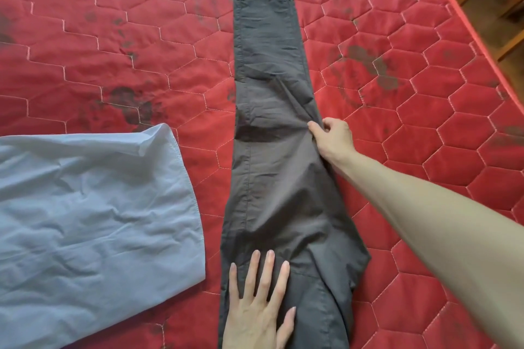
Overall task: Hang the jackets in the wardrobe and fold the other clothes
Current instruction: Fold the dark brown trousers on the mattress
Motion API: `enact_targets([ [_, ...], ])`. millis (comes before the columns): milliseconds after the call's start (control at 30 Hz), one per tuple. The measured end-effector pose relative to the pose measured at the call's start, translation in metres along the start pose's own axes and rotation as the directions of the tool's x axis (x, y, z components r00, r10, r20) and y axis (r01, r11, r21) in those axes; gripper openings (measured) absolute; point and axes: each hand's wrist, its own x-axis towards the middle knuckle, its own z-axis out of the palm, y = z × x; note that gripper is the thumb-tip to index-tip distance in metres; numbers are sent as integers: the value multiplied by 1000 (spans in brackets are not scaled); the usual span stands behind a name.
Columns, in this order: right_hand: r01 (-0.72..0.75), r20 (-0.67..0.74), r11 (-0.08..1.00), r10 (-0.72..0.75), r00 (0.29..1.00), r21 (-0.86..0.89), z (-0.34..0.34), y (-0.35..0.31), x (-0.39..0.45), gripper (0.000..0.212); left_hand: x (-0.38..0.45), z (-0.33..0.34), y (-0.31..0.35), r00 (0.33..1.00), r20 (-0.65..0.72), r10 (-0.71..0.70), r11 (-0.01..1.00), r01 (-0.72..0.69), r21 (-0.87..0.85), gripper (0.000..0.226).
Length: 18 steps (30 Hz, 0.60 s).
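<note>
Head cam: dark trousers (278, 150) laid lengthwise down centre frame on the red mattress (113, 45), legs stacked. My left hand (259, 303), bottom centre, pressed flat on them, fingers straight and spread. My right hand (333, 137), centre right, pinches the trousers' right edge, fingers curled. Light blue cloth (90, 221) at lower left, apart from trousers.

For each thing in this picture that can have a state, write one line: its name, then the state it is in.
Dark trousers: laid flat lengthwise, legs stacked, not yet folded short.
Light blue garment: lying wrinkled beside the trousers, apart from them.
Left hand: fingers straight, pressing flat on the trousers.
Right hand: pinching the trousers' right edge.
Red mattress: quilted, dark-stained.
</note>
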Motion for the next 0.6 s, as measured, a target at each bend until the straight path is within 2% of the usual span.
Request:
enact_targets([
  [67, 13, -15, 998, -14, 1000, -66, -6, 5, 3, 34, -2, -1, 1, 1000, 20, -1, 1000, 1, -10, 90],
  [133, -23, 13, 999, 24, 1000, -35, -9, 9, -3, 29, -2, -2, 1, 1000, 31, -1, 1000, 1, -27, 90],
  [200, -79, 88, 996, 75, 993, 38, -10, 12, -16, 38, -2, -2, 1, 999, 33, 0, 999, 1, -37, 90],
  [300, -64, 246, 996, 46, 968, 66, -24, 28, -59, 58, -1, -5, 2, 999, 51, -1, 999, 3, -43, 88],
  [367, -77, 402, 992, 29, 915, 103, -41, 49, -96, 51, -2, -8, 2, 997, 71, -8, 999, 11, -48, 86],
  [433, -166, 593, 981, 78, 802, 95, -58, 71, -124, 31, -4, -12, 3, 996, 89, -22, 998, 27, -56, 83],
  [467, -192, 653, 980, 114, 749, 49, -65, 81, -134, 24, -6, -13, 4, 995, 99, -27, 998, 33, -58, 82],
  [500, -207, 669, 978, 142, 730, 18, -72, 91, -139, 21, -8, -15, 5, 994, 109, -31, 997, 38, -61, 82],
  [533, -221, 639, 975, 153, 754, 27, -76, 101, -141, 21, -11, -16, 5, 992, 120, -34, 997, 41, -63, 81],
  [600, -242, 462, 966, 173, 870, 93, -84, 115, -144, 26, -18, -18, 6, 989, 139, -44, 996, 54, -71, 80],
])
